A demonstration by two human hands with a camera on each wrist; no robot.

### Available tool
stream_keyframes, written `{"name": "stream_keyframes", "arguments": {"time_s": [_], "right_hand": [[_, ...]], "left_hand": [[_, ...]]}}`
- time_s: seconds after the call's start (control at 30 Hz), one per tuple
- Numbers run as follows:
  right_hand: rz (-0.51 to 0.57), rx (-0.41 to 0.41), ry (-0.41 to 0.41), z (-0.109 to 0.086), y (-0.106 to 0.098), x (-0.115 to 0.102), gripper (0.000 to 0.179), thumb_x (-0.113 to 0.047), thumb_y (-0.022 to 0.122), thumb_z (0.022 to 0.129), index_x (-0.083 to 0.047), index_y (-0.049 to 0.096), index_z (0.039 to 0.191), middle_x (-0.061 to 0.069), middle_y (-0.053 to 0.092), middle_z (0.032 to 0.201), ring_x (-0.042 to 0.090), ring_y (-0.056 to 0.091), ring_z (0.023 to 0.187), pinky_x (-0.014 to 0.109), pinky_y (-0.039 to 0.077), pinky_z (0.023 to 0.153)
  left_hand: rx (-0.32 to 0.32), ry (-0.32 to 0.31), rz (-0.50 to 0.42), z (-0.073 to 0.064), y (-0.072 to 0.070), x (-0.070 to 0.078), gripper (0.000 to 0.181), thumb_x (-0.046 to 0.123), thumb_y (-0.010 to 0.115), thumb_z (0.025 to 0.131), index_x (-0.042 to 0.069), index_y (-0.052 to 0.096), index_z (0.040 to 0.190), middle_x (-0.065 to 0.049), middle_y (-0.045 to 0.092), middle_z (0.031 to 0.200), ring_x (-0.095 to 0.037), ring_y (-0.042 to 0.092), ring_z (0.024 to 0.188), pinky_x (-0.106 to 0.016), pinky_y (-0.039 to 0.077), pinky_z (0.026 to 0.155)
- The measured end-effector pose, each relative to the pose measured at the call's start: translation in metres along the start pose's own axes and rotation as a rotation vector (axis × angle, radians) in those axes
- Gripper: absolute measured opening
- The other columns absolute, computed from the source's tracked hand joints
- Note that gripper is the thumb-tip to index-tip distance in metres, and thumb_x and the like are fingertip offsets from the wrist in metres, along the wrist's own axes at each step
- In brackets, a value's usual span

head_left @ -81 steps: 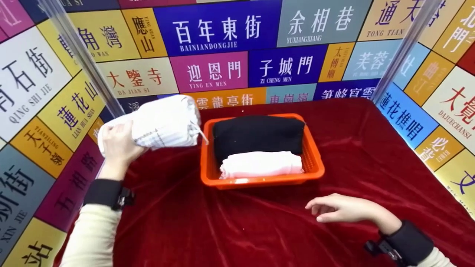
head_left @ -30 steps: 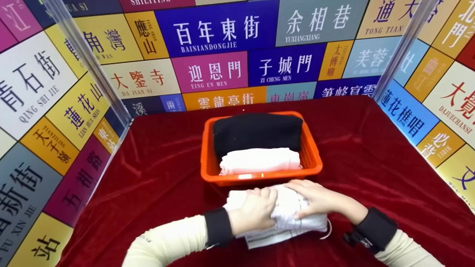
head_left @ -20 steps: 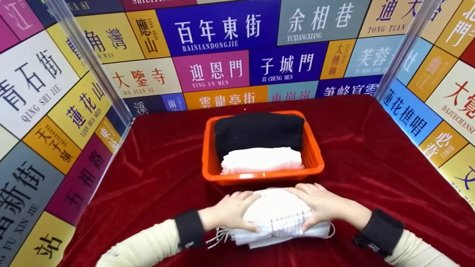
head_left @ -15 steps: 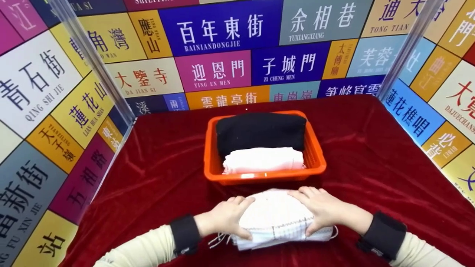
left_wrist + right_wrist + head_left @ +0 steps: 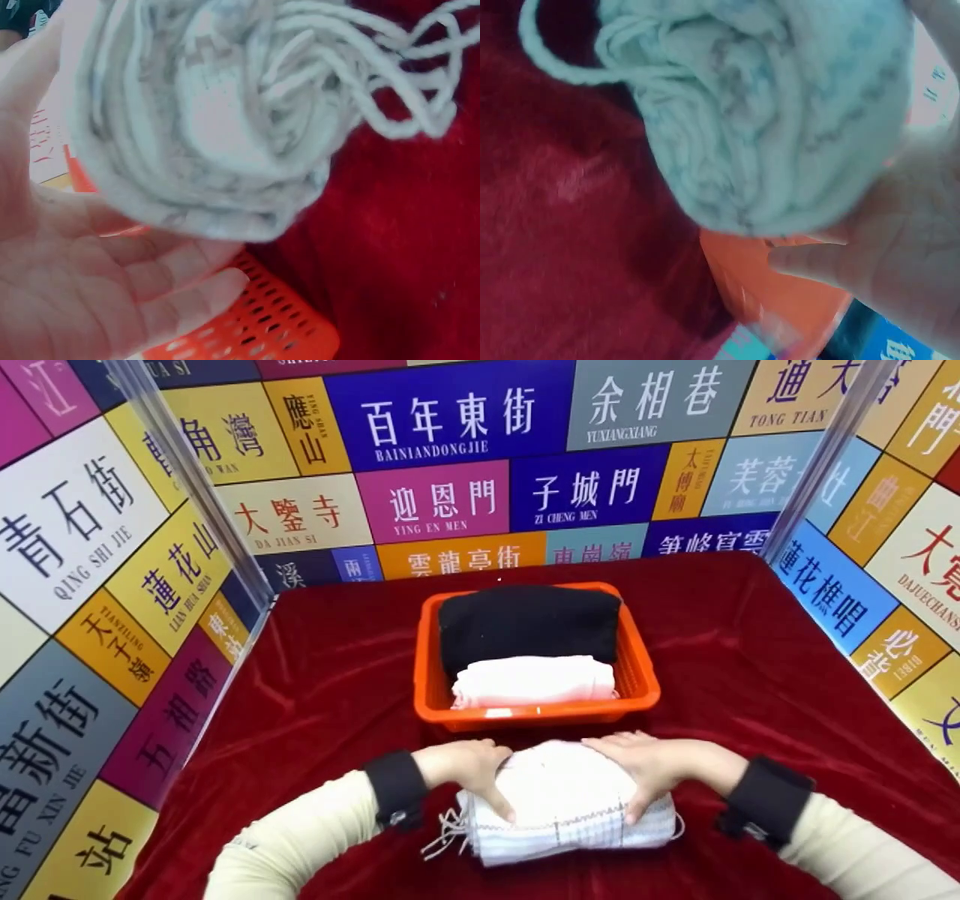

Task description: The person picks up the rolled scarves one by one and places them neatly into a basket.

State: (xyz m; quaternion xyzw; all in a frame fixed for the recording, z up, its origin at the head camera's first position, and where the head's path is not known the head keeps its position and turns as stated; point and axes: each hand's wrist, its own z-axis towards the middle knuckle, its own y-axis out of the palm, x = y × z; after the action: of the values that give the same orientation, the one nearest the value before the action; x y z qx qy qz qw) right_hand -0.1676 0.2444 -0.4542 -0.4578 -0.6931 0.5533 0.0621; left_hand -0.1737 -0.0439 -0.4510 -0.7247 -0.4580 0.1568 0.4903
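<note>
A rolled white scarf (image 5: 562, 787) with a dark stitched check and loose fringe lies in front of the orange basket (image 5: 536, 718). My left hand (image 5: 472, 769) grips its left part, thumb over the front and fingers behind. On the right, my right hand (image 5: 652, 765) holds the roll in the same way. Coiled layers and cord-like tassels of the scarf (image 5: 210, 112) show at its left end in the left wrist view. A looped cord hangs from the other end in the right wrist view. The fingertips behind the roll are partly hidden.
Inside the basket, a black folded cloth (image 5: 529, 626) stands behind a pale pink rolled cloth (image 5: 536, 682). Dark red velvet (image 5: 337, 660) covers the table. Sign-patterned walls (image 5: 450, 416) enclose the back and sides, with clear corner posts.
My left hand has brought the scarf down from the left to the table before the basket. My right hand has joined it. Lately the left hand has shifted slightly upward along the roll.
</note>
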Motion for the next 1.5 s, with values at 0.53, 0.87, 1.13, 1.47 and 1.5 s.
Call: {"name": "stream_keyframes", "arguments": {"time_s": [0.53, 0.87, 1.13, 1.47, 1.5], "right_hand": [[0.168, 0.032, 0.019, 0.011, 0.023, 0.02, 0.122, -0.032, 0.089, 0.049, -0.001, 0.017, 0.142, 0.024, 0.031, 0.14, 0.043, 0.028, 0.128, 0.055, 0.027, 0.102], [0.109, 0.245, -0.116, 0.008, 0.037, 0.03, 0.089, -0.028, 0.08, 0.055, -0.019, 0.04, 0.134, -0.005, 0.052, 0.124, 0.013, 0.051, 0.103, 0.039, 0.042, 0.081], [0.022, 0.331, -0.158, 0.0, 0.029, 0.026, 0.079, -0.035, 0.078, 0.058, -0.024, 0.044, 0.128, -0.011, 0.06, 0.108, 0.008, 0.057, 0.085, 0.027, 0.047, 0.069], [0.012, 0.391, -0.21, -0.02, -0.029, -0.002, 0.08, -0.031, 0.078, 0.059, -0.022, 0.043, 0.13, -0.007, 0.06, 0.104, 0.008, 0.054, 0.08, 0.027, 0.046, 0.07], [0.0, 0.4, -0.215, -0.021, -0.035, -0.005, 0.079, -0.031, 0.078, 0.059, -0.022, 0.043, 0.13, -0.007, 0.06, 0.104, 0.008, 0.054, 0.08, 0.027, 0.046, 0.069]], "left_hand": [[-0.138, -0.01, -0.28, 0.007, 0.019, -0.01, 0.113, 0.036, 0.087, 0.055, 0.019, 0.019, 0.144, -0.013, 0.044, 0.134, -0.02, 0.057, 0.097, -0.032, 0.05, 0.08], [-0.008, -0.024, -0.367, 0.003, 0.03, -0.008, 0.101, 0.021, 0.088, 0.05, 0.019, 0.034, 0.135, -0.01, 0.055, 0.121, -0.019, 0.054, 0.103, -0.023, 0.045, 0.079], [-0.001, -0.04, -0.359, -0.004, 0.016, -0.008, 0.098, 0.02, 0.088, 0.05, 0.021, 0.038, 0.133, -0.003, 0.056, 0.12, -0.015, 0.054, 0.1, -0.024, 0.045, 0.077], [0.028, 0.08, -0.287, -0.032, -0.048, -0.009, 0.097, 0.022, 0.088, 0.054, 0.015, 0.038, 0.136, -0.001, 0.049, 0.129, -0.018, 0.046, 0.114, -0.03, 0.037, 0.097], [0.037, 0.099, -0.287, -0.035, -0.054, -0.009, 0.096, 0.021, 0.088, 0.054, 0.014, 0.037, 0.136, -0.001, 0.048, 0.129, -0.018, 0.046, 0.114, -0.03, 0.036, 0.098]]}}
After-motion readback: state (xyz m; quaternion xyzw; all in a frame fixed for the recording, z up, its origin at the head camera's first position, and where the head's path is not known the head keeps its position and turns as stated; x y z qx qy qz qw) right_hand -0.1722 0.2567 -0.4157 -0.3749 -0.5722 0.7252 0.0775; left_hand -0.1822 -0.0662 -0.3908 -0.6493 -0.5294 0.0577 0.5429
